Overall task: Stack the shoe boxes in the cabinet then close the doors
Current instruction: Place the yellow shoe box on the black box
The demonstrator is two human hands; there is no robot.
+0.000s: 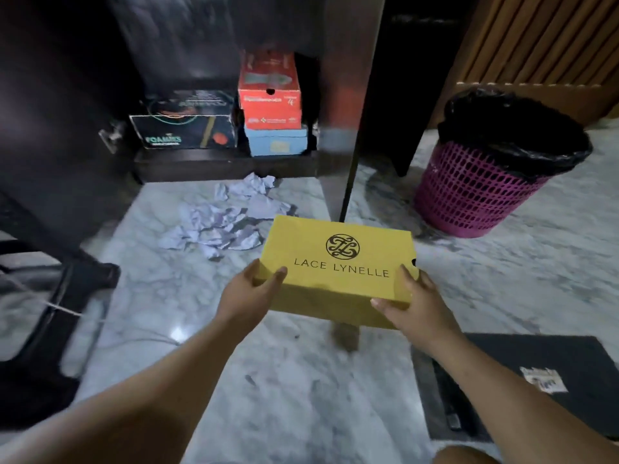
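We hold the yellow shoe box [338, 262] out in front of us above the marble floor [301, 380], lid up, its long axis running left to right across our view. The open cabinet [227, 162] lies ahead and a little to the left of the box, well apart from it, with both doors swung wide.

Inside, a dark box [184, 128] sits on the left of the shelf, and an orange box [269, 95] stands stacked on a blue box [274, 140] to its right. The lower dark box looks to us the readier landing place.

Our left hand [249, 293] grips the left end, thumb laid on the lid and fingers [253, 265] curled round the side. Our right hand [410, 304] clasps the right near corner likewise, its fingers partly under the box. Both hands stand equally near.
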